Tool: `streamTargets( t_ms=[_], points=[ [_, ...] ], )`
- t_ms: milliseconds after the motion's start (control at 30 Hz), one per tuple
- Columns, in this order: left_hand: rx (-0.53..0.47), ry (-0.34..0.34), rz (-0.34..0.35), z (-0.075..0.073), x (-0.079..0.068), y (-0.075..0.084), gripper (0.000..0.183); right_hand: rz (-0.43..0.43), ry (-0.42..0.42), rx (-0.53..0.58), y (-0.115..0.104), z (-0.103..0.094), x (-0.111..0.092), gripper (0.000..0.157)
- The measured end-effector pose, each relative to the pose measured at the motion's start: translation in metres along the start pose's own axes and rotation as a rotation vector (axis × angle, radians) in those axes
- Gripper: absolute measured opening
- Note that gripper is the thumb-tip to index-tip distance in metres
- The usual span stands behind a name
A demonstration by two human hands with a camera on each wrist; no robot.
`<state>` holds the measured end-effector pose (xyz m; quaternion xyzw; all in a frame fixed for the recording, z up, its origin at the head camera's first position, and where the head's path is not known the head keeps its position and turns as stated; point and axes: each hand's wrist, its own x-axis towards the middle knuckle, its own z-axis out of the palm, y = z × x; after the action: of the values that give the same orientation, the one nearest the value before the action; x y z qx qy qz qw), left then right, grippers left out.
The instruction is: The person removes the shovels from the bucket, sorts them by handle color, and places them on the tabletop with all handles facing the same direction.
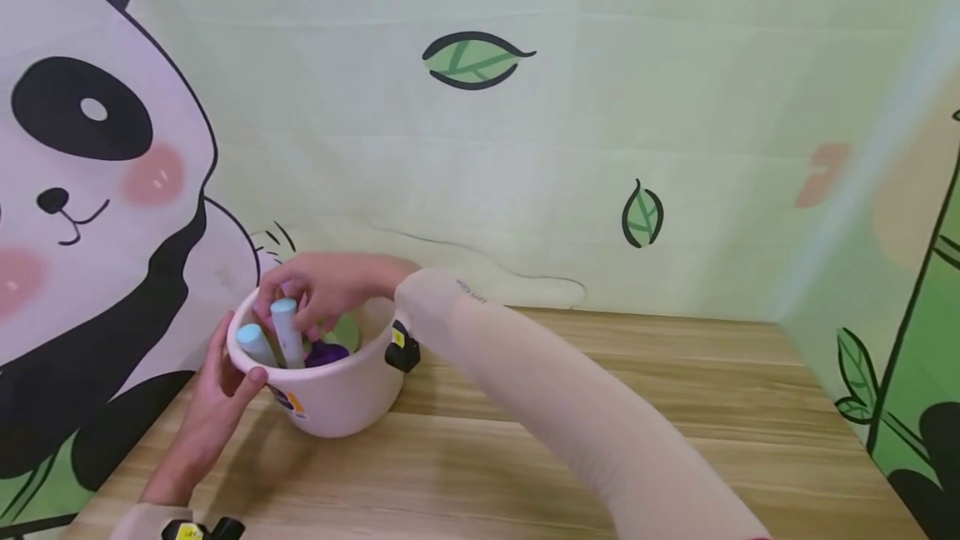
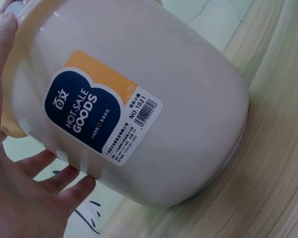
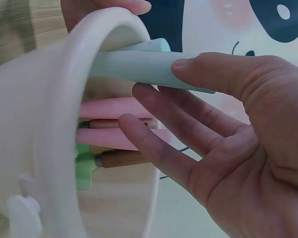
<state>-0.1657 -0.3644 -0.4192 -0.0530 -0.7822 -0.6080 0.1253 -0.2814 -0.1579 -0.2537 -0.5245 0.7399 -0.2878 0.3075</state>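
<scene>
A pale plastic bucket (image 1: 341,407) stands upright on the table, a sticker (image 2: 104,109) on its side. My left hand (image 1: 210,402) holds its left side, thumb at the rim and fingers against the outer wall. Over the opening, my right hand (image 1: 330,283) pinches a light-blue cylindrical handle (image 3: 139,67) between thumb and fingers. The lower end of that handle is hidden inside the bucket. Beside it leans a second light-blue handle (image 1: 255,344). Also inside are a purple piece (image 1: 326,352), pink handles (image 3: 114,106), a wooden handle (image 3: 124,158) and a green tool part (image 3: 83,171).
The wood-grain table (image 1: 517,473) extends to the right of the bucket. Behind it hangs a pale green backdrop (image 1: 600,107) with printed leaves and a large panda (image 1: 90,190) at the left. A thin line (image 1: 480,248) runs low across the backdrop.
</scene>
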Motion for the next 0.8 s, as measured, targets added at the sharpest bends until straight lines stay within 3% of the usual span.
streamTargets(
  t_ms=[500,800],
  points=[
    [0.037,0.004,-0.012,0.001,0.001,0.002,0.080,0.043,0.035,-0.022,-0.005,-0.020,-0.021,0.023],
    [0.047,0.010,-0.027,0.001,0.000,0.004,0.080,0.020,0.117,-0.057,-0.003,-0.036,-0.039,0.029]
  ],
)
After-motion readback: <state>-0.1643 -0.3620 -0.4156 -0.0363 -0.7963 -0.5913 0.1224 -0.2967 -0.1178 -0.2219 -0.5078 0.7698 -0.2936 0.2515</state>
